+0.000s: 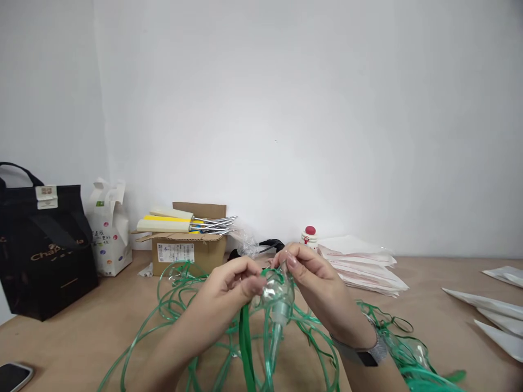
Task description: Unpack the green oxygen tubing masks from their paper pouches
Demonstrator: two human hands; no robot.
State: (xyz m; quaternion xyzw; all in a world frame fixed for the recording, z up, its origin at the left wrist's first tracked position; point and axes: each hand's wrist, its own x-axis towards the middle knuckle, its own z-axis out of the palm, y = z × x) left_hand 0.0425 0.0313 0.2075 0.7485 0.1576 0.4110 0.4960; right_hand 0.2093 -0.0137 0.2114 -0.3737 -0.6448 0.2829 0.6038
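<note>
A clear green oxygen mask (pixel 278 294) is held up in front of me, with its connector and tubing pointing down. My left hand (pixel 237 280) is closed in a pinch at the mask's left edge, where a green elastic strap (pixel 246 345) hangs below the fingers. On the other side, my right hand (pixel 312 272) pinches the upper right rim of the mask between thumb and fingers. Loops of green tubing (pixel 141 340) spread over the table beneath and around both hands. The fingertips partly cover the mask's upper edge.
At the back stand a cardboard box (pixel 208 255) of long-handled tools, a white bag (pixel 110 239) and a black bag (pixel 49 261). White paper packets (pixel 363 267) lie behind my right hand. More masks and tubing (pixel 408 348) are piled at right. A phone (pixel 15 377) lies at front left.
</note>
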